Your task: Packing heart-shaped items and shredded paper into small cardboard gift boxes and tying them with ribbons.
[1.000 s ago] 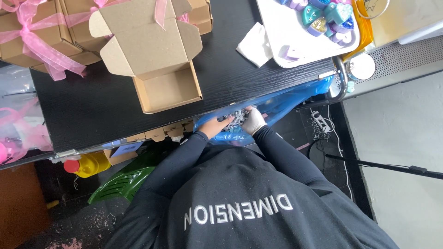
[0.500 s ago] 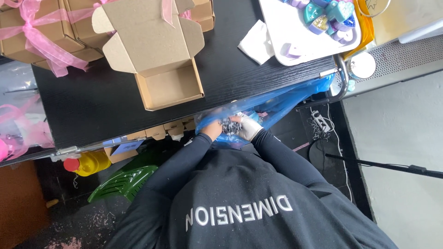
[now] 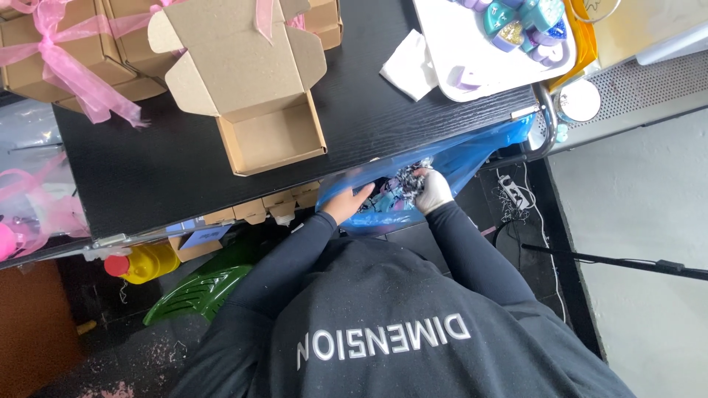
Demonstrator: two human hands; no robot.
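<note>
Nearest the camera is the person's dark long-sleeved top [image 3: 383,324], both sleeves reaching forward to the near edge of the table [image 3: 147,177]. The left hand [image 3: 346,203], bare, lies at the left rim of a blue plastic bag [image 3: 472,151] that hangs open just below the table edge; its fingers are extended rather than curled, and whether it grips the bag film cannot be told. The right hand [image 3: 431,190], in a white glove, is closed around a clump of shredded paper filler [image 3: 402,180], grey, white and blue, at the bag's mouth. The two hands are close together, with the filler between them. To the left, below the table, stand a yellow bottle with a red cap [image 3: 144,262] and a green plastic item [image 3: 199,291] on the floor. On the table, beyond the hands and slightly left, an open cardboard box [image 3: 269,136] sits with its lid raised and its cavity bare. Farther left, closed cardboard boxes tied with pink ribbon [image 3: 66,51] are stacked together. At the far right, a white tray [image 3: 457,44] carries small teal and purple items [image 3: 523,18], and a folded white tissue [image 3: 409,66] lies just beside its left edge.
</note>
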